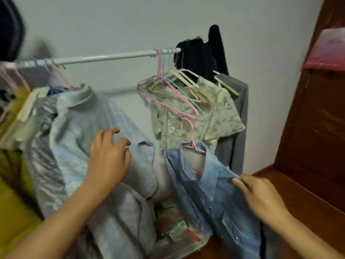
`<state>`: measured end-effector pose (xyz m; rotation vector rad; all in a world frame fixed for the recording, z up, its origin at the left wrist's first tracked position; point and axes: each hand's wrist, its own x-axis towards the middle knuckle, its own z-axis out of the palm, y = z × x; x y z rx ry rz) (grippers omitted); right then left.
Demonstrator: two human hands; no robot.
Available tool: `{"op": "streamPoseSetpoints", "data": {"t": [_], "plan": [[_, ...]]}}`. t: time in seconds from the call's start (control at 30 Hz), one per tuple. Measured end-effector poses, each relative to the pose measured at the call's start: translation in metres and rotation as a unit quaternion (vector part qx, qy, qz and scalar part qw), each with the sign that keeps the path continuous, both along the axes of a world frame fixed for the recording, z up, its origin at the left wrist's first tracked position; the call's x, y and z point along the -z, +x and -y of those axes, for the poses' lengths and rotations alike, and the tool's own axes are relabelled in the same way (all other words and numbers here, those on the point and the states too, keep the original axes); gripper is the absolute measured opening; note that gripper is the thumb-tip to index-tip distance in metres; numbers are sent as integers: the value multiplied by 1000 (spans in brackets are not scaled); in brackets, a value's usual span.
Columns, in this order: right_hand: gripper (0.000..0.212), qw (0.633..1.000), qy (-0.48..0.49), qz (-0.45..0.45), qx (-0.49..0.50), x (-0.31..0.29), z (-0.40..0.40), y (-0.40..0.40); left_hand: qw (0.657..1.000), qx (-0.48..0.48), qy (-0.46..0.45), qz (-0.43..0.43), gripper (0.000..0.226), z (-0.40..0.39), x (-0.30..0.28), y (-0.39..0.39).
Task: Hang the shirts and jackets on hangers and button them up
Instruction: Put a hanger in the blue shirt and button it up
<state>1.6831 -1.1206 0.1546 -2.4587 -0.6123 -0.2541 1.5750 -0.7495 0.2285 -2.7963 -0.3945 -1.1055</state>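
Note:
A blue denim shirt [211, 193] hangs on a pink hanger [191, 139] held low, below the white rail [104, 57]. My right hand [259, 195] pinches the shirt's right shoulder near the collar. My left hand [109, 156] hovers with loosely curled fingers in front of a pale blue padded jacket [78, 139], which hangs from a pink hanger on the rail's left part. The denim shirt's snaps run down its front; whether they are fastened is unclear.
Several empty pink, teal and cream hangers [168, 90] crowd the rail's right end beside a green floral shirt [211, 116], a grey garment [239, 113] and a black one. Wooden furniture [308, 128] stands right. Plastic bags [177, 230] lie below.

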Motion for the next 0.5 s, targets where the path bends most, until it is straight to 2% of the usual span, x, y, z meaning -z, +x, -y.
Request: {"op": "streamPoseSetpoints", "data": {"t": [0.17, 0.4, 0.5], "plan": [[39, 999, 14, 45, 1, -57, -75, 34, 985, -169, 30, 22, 28, -72, -43, -71], [28, 983, 121, 134, -7, -191, -237, 54, 985, -158, -67, 24, 33, -110, -71, -81], [28, 985, 111, 132, -28, -205, -301, 39, 980, -182, -82, 3, 37, -118, -65, -78]]}}
